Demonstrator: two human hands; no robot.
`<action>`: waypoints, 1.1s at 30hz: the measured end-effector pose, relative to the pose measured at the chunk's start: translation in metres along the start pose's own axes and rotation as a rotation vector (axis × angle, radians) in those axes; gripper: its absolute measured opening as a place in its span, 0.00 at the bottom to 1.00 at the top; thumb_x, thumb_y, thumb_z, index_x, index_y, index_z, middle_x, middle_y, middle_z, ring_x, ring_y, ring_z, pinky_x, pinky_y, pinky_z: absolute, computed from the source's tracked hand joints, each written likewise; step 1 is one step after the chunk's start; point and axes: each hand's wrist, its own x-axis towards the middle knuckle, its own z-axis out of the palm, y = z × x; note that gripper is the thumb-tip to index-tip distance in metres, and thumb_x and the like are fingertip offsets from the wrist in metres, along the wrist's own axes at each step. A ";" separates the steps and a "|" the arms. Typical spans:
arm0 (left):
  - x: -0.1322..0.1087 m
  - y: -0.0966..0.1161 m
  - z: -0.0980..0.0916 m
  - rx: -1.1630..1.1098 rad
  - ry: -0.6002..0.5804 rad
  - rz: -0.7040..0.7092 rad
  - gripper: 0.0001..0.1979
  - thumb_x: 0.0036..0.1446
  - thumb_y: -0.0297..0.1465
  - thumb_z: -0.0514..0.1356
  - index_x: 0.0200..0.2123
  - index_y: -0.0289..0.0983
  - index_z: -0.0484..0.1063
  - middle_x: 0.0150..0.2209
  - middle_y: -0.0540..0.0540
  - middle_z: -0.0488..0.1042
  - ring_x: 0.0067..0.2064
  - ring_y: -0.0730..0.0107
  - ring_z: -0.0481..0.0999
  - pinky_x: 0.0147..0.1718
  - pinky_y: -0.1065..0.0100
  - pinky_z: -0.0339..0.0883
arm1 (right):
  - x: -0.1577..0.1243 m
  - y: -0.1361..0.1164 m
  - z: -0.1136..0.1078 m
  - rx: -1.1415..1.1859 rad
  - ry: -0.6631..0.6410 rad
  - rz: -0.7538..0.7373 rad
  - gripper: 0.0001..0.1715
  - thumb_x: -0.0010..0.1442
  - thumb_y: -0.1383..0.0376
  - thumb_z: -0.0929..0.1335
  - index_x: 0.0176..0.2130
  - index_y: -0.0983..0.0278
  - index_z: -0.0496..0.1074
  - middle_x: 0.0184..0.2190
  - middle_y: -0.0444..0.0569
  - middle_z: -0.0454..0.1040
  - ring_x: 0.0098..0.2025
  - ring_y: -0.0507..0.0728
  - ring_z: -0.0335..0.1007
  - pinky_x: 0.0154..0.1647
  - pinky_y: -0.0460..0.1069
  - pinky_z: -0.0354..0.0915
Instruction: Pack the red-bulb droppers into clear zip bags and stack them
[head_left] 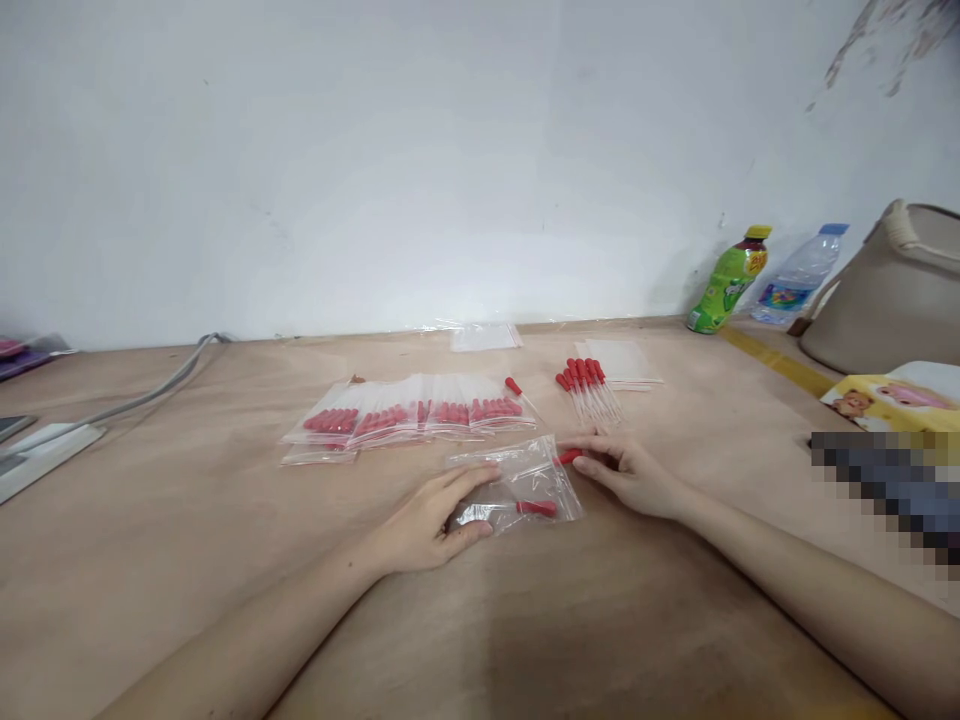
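A clear zip bag (525, 478) lies on the wooden table (225, 560) with one red-bulbed dropper (534, 508) inside. My left hand (431, 518) rests on the bag's left end, thumb and fingers holding its edge. My right hand (626, 472) sits at the bag's right side, fingers pinched on a second red-bulbed dropper (568, 457) at the bag's mouth. Behind my right hand lies a loose bunch of droppers (589, 385). A row of filled bags (409, 412) lies behind the left hand.
Empty clear bags (622, 362) and more of them (485, 336) lie near the wall. A green bottle (727, 280), a water bottle (799, 275) and a beige bag (892, 295) stand at the right. A power strip and cable (52, 445) lie at the left.
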 end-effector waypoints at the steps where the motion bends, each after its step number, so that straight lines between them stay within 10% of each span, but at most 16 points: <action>1: 0.000 0.000 0.000 0.002 -0.002 -0.003 0.26 0.59 0.34 0.55 0.59 0.41 0.52 0.58 0.43 0.60 0.58 0.60 0.61 0.55 0.56 0.58 | 0.000 0.000 -0.003 -0.062 -0.044 -0.041 0.17 0.57 0.57 0.64 0.44 0.61 0.73 0.37 0.50 0.71 0.42 0.57 0.65 0.47 0.55 0.61; 7: 0.000 -0.001 0.000 0.012 -0.014 -0.011 0.26 0.58 0.33 0.55 0.59 0.40 0.52 0.59 0.42 0.59 0.58 0.60 0.60 0.55 0.56 0.58 | 0.002 -0.007 -0.002 -0.159 -0.180 -0.111 0.13 0.57 0.60 0.64 0.40 0.60 0.75 0.34 0.49 0.69 0.38 0.54 0.64 0.41 0.50 0.61; 13: 0.001 0.000 0.000 0.029 -0.004 -0.007 0.26 0.58 0.33 0.55 0.59 0.40 0.52 0.58 0.42 0.60 0.58 0.60 0.60 0.54 0.56 0.58 | 0.006 -0.012 0.022 0.017 -0.061 0.130 0.16 0.51 0.55 0.68 0.33 0.65 0.74 0.18 0.42 0.64 0.20 0.48 0.55 0.20 0.44 0.53; 21: 0.001 -0.002 0.001 0.040 0.003 0.000 0.24 0.58 0.35 0.55 0.57 0.39 0.58 0.59 0.43 0.58 0.59 0.61 0.60 0.55 0.58 0.58 | 0.014 -0.007 0.008 -0.035 0.038 0.142 0.17 0.53 0.55 0.64 0.34 0.66 0.72 0.28 0.49 0.74 0.28 0.53 0.67 0.28 0.47 0.61; 25: 0.002 -0.004 0.001 0.047 -0.023 0.010 0.22 0.59 0.35 0.54 0.57 0.39 0.61 0.60 0.42 0.57 0.59 0.60 0.59 0.56 0.57 0.58 | 0.044 -0.004 -0.006 -0.394 0.260 0.096 0.14 0.54 0.59 0.63 0.28 0.66 0.72 0.25 0.48 0.73 0.25 0.51 0.64 0.26 0.46 0.58; 33: 0.000 -0.008 0.001 0.041 -0.058 0.034 0.23 0.61 0.35 0.53 0.59 0.41 0.57 0.62 0.44 0.52 0.60 0.60 0.57 0.57 0.57 0.56 | 0.136 -0.004 0.023 -0.617 0.192 0.337 0.14 0.53 0.60 0.65 0.25 0.67 0.73 0.25 0.52 0.75 0.30 0.55 0.69 0.30 0.46 0.59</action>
